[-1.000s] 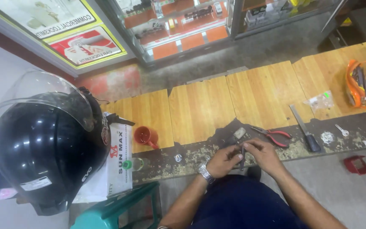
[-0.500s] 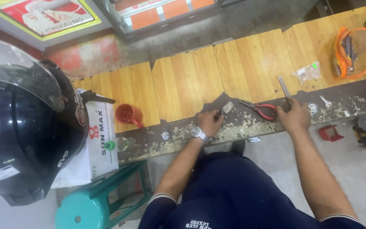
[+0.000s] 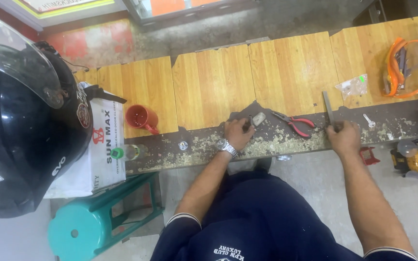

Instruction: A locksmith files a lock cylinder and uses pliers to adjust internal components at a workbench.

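Steel file (image 3: 329, 109) sits gripped by its handle in the right hand (image 3: 344, 137), blade angled away; the left hand (image 3: 236, 134) pinches a small metal piece (image 3: 256, 118) flat on the bench edge (image 3: 199, 145), beside red-handled pliers (image 3: 293, 123).

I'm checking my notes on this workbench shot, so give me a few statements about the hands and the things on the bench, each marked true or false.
1. The right hand grips a flat metal file. True.
2. The left hand holds the red-handled pliers. False: the pliers lie on the bench between the two hands, and the left hand rests by a small grey metal piece.
3. A red mug stands on the wooden bench top. True.
4. The black helmet sits at the right end of the bench. False: it is at the left of the view.
5. The left wrist wears a watch. True.
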